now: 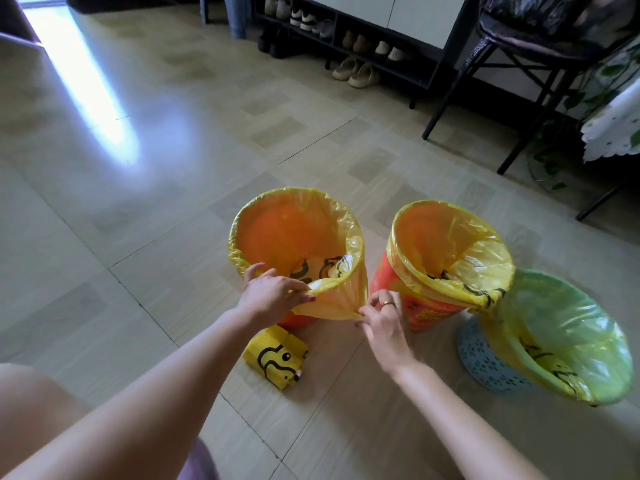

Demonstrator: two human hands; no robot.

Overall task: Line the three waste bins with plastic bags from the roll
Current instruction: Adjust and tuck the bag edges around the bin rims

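Both hands, left (pixel 273 294) and right (pixel 382 315), pinch the yellow bag's (pixel 332 303) near edge over the orange bin (pixel 294 318).

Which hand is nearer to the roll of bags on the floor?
Left. The left hand grips the bag's edge at the bin rim directly above the roll of bags; the right hand pinches the edge farther right.

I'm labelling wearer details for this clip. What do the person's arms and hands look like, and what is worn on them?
Both forearms are bare, with no sleeves or gloves. The left hand has dark red nail polish. The right hand wears a gold ring on one finger. No watch or bracelet shows.
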